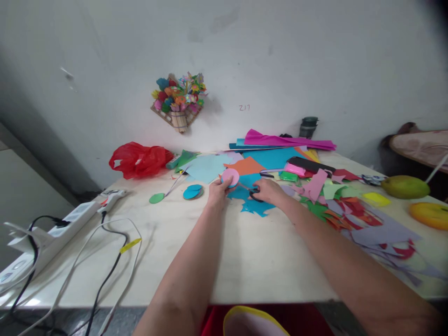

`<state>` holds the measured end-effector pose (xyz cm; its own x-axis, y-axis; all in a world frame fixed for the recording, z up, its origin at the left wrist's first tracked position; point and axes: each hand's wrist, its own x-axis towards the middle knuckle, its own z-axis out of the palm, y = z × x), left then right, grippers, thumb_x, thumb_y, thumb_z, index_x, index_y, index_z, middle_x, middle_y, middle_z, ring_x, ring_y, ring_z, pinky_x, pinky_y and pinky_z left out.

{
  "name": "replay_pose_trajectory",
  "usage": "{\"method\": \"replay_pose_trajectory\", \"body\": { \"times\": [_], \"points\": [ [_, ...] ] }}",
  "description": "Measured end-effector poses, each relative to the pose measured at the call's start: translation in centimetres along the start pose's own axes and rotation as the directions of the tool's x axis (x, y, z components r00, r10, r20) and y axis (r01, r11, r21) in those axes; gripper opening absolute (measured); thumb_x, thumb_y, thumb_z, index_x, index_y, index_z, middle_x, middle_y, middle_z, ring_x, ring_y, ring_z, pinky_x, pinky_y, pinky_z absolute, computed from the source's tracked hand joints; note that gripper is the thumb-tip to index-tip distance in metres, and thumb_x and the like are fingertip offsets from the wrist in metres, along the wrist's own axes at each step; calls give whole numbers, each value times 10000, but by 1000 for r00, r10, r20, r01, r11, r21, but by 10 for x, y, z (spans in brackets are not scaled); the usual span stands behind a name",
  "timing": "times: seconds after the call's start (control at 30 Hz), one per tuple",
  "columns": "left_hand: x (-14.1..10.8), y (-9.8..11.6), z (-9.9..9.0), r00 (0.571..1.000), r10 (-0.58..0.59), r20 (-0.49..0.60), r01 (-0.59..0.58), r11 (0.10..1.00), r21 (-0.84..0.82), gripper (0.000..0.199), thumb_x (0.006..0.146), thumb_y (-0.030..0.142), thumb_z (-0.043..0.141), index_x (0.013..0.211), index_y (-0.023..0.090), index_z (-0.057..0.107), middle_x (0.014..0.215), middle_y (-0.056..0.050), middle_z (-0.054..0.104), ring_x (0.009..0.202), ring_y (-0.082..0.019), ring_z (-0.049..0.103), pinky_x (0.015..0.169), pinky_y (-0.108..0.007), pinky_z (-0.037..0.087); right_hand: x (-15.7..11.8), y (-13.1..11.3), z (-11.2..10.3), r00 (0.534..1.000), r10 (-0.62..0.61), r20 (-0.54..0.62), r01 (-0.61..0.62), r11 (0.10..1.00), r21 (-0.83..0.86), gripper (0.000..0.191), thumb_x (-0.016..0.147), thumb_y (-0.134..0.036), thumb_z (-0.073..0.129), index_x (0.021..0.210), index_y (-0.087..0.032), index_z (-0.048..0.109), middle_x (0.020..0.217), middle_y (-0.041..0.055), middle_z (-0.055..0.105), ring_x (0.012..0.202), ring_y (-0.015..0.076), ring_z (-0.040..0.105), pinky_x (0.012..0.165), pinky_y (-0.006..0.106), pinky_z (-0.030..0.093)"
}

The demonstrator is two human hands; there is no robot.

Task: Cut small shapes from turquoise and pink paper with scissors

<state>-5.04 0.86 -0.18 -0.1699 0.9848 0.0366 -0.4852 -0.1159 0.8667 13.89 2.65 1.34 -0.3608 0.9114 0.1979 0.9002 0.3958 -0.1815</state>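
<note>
Between the thumb and fingers of my left hand [220,190] is a round pink paper disc [231,176], held up over the table. My right hand [269,190] is closed around the dark handles of a pair of scissors [256,195], whose blades point left toward the disc. Below both hands lies blue paper [257,206] with ragged cut edges. To the left of my left hand rest a small stack of blue paper discs [192,192] and a green paper disc [156,198]. An orange sheet [245,164] lies just behind the hands.
Colourful paper scraps [364,214] spread over the right side, near a green mango [405,186] and a yellow fruit [430,215]. A red plastic bag [140,159] sits back left. A power strip [52,238] with cables runs along the left. Rolled magenta paper [287,140] lies by the wall.
</note>
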Motion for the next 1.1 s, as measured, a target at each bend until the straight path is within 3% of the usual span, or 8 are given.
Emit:
{"method": "replay_pose_trajectory", "body": {
  "times": [0.13,0.23,0.37,0.43,0.5,0.63,0.87,1.1],
  "points": [
    [-1,-1,0,1000,14,5,-14,999,40,388,584,329,889,836,87,721,809,-101,738,713,-212,713,654,-303,588,4,7,4,999,-31,8,30,988,152,298,705,-303,726,969,-169,759,988,106,740,891,249,665,695,284,450],
    [0,-2,-1,1000,7,14,-9,993,121,425,566,379,891,829,94,717,738,-82,723,630,-191,695,548,-259,545,5,8,5,997,-10,-82,40,925,377,195,752,-312,677,873,-180,754,924,77,740,848,223,657,725,291,466],
    [-1,-5,0,999,4,45,-16,966,258,422,574,446,873,745,101,700,574,-46,659,459,-141,613,434,-221,444,2,-2,3,992,71,-107,37,642,766,411,823,-557,570,751,-168,682,772,61,704,682,184,617,540,264,431],
    [-2,-6,1,997,8,82,-34,948,317,416,583,472,860,684,108,684,517,-42,629,414,-131,575,399,-218,391,0,-11,3,995,82,-55,6,504,864,442,765,-611,618,745,-171,653,736,60,692,625,167,597,446,236,366],
    [-2,-8,3,994,5,113,-46,928,370,414,591,486,851,646,117,670,480,-37,607,386,-128,546,389,-223,361,-1,-20,3,990,135,-27,-34,433,901,418,685,-585,710,689,-177,616,654,42,666,555,148,571,407,221,328],
    [-1,-7,1,989,-39,145,-26,905,424,426,605,502,842,630,119,658,478,-51,607,394,-136,547,417,-237,372,-2,-28,4,973,226,-42,-52,398,916,420,650,-544,756,566,-195,538,522,14,603,464,122,525,398,217,328],
    [-2,0,-4,975,-68,210,-13,931,365,474,599,560,832,609,146,601,562,-71,663,516,-162,641,522,-247,478,-1,-26,7,954,291,-68,-35,332,943,463,637,-577,767,527,-190,538,525,36,622,428,118,523,358,216,305],
    [-4,8,1,998,2,61,-27,908,418,444,626,531,818,578,165,571,510,-55,632,477,-167,606,515,-267,463,1,-25,8,918,384,-101,-32,326,945,384,683,-486,733,515,-178,577,506,33,615,411,107,507,374,212,355]
  ]
}}
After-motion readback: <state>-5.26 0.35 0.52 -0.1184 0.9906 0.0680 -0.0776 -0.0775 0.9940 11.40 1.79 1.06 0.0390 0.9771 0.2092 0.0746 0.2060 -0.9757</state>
